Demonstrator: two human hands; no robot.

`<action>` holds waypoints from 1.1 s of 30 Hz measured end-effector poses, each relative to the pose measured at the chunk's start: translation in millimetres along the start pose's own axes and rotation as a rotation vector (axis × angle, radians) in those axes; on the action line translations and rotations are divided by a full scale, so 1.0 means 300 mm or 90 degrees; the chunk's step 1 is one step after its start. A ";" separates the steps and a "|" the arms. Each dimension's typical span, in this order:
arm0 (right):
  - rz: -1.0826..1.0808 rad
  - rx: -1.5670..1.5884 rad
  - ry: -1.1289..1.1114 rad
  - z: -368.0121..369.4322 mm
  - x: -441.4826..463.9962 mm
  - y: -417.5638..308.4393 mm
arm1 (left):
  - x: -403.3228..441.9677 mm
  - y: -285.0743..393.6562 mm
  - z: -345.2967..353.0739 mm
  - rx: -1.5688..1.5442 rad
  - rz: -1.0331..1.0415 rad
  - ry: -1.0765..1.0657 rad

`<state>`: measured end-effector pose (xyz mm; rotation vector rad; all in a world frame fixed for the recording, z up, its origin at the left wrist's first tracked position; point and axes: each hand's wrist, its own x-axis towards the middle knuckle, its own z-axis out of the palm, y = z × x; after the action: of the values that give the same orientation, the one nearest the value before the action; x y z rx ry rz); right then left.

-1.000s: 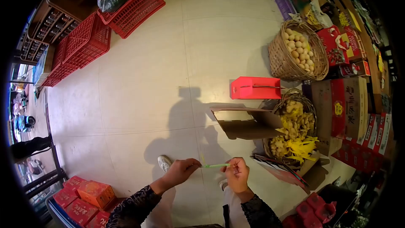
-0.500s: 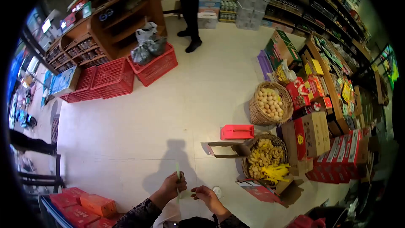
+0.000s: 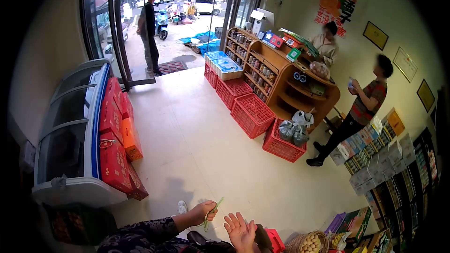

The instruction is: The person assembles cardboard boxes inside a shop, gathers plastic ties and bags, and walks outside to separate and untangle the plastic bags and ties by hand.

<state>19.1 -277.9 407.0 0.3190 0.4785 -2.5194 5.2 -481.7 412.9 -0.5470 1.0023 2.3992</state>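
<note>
The left hand (image 3: 203, 212) hides the middle of the green strip (image 3: 220, 202). The lower picture edge cuts the egg basket (image 3: 294, 243). Jars (image 3: 262, 69) toward the counter's (image 3: 333, 97) left end are too small to identify.

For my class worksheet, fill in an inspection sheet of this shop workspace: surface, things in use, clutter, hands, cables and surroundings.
Surface: pale tiled floor; the hands are held above it.
Job's things: a thin green strip, in the left hand; its material cannot be told.
Clutter: red crates in a row before the counter, red boxes along the chest freezer, a basket of eggs at the lower edge.
Hands: left hand closed on the strip; right hand open, palm showing, holding nothing.
Cables: nothing seen near the hands.
Surroundings: wooden counter with one person behind it, another person near its end, a third at the doorway.
</note>
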 end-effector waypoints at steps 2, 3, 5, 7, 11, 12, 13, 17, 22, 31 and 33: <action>0.065 -0.050 -0.003 0.076 0.079 0.015 | -0.039 0.070 -0.081 -0.026 0.078 0.003; 0.088 -0.073 -0.009 0.117 0.123 0.030 | -0.056 0.106 -0.120 -0.048 0.102 0.016; 0.132 -0.116 -0.019 0.211 0.223 0.064 | -0.086 0.184 -0.195 -0.094 0.145 0.042; 0.160 -0.117 -0.037 0.322 0.329 0.099 | -0.106 0.260 -0.277 -0.122 0.176 0.069; 0.169 -0.119 -0.056 0.510 0.599 0.183 | -0.106 0.509 -0.446 -0.133 0.224 0.119; 0.155 -0.130 -0.051 0.554 0.668 0.202 | -0.100 0.585 -0.490 -0.131 0.239 0.120; 0.148 -0.122 -0.063 0.593 0.734 0.219 | -0.093 0.651 -0.530 -0.132 0.248 0.124; 0.121 -0.108 -0.076 0.732 0.955 0.262 | -0.040 0.947 -0.631 -0.149 0.281 0.107; 0.111 -0.120 -0.074 0.776 1.187 0.242 | 0.105 1.196 -0.689 -0.179 0.313 0.083; 0.183 -0.106 -0.108 0.829 1.854 -0.004 | 0.526 1.531 -0.738 -0.286 0.330 0.112; 0.217 -0.131 -0.116 0.891 2.036 -0.058 | 0.601 1.621 -0.730 -0.289 0.355 0.143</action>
<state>-525.2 -660.2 458.7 0.0822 0.5532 -2.1238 -377.4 -893.8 440.9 -0.7909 0.7616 3.1558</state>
